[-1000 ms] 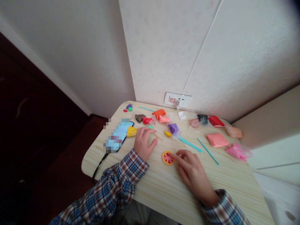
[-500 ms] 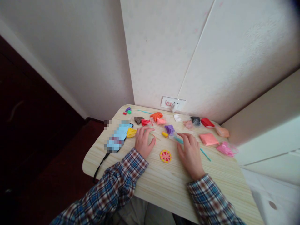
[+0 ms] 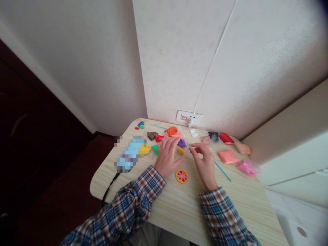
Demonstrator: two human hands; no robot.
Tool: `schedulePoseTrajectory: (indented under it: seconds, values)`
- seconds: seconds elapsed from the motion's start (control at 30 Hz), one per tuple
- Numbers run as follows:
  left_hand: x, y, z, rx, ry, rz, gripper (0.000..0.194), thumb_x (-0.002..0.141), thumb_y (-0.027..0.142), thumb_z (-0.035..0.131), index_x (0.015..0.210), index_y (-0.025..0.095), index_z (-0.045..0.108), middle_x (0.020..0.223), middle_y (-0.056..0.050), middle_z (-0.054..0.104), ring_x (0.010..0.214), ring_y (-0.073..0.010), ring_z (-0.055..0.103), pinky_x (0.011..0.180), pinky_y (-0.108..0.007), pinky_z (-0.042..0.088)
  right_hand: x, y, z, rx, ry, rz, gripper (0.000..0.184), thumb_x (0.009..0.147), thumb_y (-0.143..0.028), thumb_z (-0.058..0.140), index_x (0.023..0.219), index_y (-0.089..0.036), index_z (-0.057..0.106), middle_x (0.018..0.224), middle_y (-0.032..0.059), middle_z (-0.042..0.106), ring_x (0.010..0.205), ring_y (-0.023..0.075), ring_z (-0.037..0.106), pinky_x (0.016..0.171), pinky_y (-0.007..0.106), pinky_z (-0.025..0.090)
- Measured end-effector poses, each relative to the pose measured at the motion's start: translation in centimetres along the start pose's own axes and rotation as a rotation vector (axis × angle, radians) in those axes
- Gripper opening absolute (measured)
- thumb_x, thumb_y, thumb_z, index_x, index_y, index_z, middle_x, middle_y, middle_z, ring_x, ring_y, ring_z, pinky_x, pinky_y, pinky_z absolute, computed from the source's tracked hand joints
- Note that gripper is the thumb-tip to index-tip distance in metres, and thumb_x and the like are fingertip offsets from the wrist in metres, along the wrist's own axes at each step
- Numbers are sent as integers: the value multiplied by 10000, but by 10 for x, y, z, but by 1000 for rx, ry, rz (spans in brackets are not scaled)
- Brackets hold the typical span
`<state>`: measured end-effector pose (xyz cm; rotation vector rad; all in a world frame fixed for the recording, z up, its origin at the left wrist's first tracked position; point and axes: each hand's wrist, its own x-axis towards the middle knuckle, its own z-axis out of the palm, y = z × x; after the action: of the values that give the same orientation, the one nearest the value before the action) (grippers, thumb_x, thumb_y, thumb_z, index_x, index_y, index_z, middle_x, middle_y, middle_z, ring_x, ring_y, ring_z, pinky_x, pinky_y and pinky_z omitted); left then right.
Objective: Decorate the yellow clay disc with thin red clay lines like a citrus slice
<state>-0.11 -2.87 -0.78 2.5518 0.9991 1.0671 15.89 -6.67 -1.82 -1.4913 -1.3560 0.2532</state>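
Note:
A round disc of modelling clay with a yellow rim and red and pink pattern lies flat on the table between my hands. Beyond it, my left hand hovers with fingers stretched out and thumb apart, holding nothing that I can see. My right hand has thumb and index finger pinched at the clear end of a bag of purple clay; what sits in the pinch is too small to make out. A small yellow clay piece rests just in front of the purple bag.
Bags of clay, such as an orange one and a salmon one, line the table's back and right. A phone with a black strap lies left, beside yellow clay. A teal stick lies right. A wall socket is behind.
My right hand has left the disc, moved up and inward and closed into a pinch by the purple bag. My left hand has shifted right, uncovering green clay.

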Motion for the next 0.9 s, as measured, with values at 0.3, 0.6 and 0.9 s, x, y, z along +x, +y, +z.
schedulePoseTrajectory:
  seconds: [0.3, 0.6, 0.9]
  values:
    - [22, -10, 8, 44, 27, 130, 320, 841, 261, 581, 1152, 201, 533, 1108, -62, 633, 1082, -220, 545, 956, -441, 327, -6, 1, 2, 283, -115, 128, 171, 837, -343, 561, 939, -212, 604, 906, 31, 606, 770, 155, 582, 720, 312, 475]
    - [24, -23, 8, -175, 53, 109, 297, 805, 233, 628, 1087, 165, 566, 984, -74, 629, 966, -204, 567, 856, -373, 463, -8, -4, -7, 172, -205, 232, 257, 820, -378, 580, 1022, -220, 568, 882, 19, 628, 708, 138, 565, 649, 269, 458]
    - [23, -24, 1, -272, 65, 64, 264, 810, 237, 620, 1058, 170, 562, 975, -76, 630, 957, -193, 585, 861, -349, 500, -14, -18, -9, 109, -100, 198, 155, 854, -321, 541, 976, -228, 525, 846, 17, 598, 769, 150, 586, 637, 266, 475]
